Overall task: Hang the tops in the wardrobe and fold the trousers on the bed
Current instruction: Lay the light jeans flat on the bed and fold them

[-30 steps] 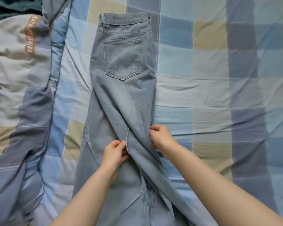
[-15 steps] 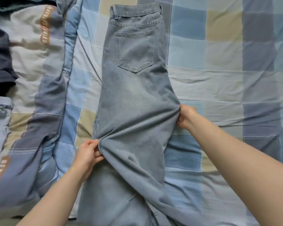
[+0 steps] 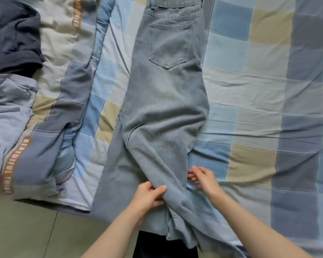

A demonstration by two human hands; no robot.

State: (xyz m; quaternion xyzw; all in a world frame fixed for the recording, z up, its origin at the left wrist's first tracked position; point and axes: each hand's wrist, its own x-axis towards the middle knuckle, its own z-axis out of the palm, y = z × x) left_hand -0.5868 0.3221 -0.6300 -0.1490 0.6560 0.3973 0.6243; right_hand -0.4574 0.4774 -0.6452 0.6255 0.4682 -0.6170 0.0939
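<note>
Light blue jeans [image 3: 166, 101] lie lengthwise on the bed, folded leg over leg, back pocket up, waistband at the far top. Their lower legs hang over the near bed edge. My left hand [image 3: 149, 195] pinches the left edge of the upper leg, thumb on top. My right hand [image 3: 203, 178] is at the right edge of the same leg, fingers loosely spread and touching the denim by the sheet.
A checked blue, beige and grey sheet [image 3: 259, 90] covers the bed. A bunched quilt [image 3: 50, 112] with orange lettering lies at left, with a dark garment [image 3: 15, 36] and a pale blue garment [image 3: 9, 108] on it. Grey floor [image 3: 26, 229] shows at bottom left.
Both hands have slid down the upper leg toward the near bed edge. The upper leg now lies flatter over the lower one. The view has shifted back, showing floor.
</note>
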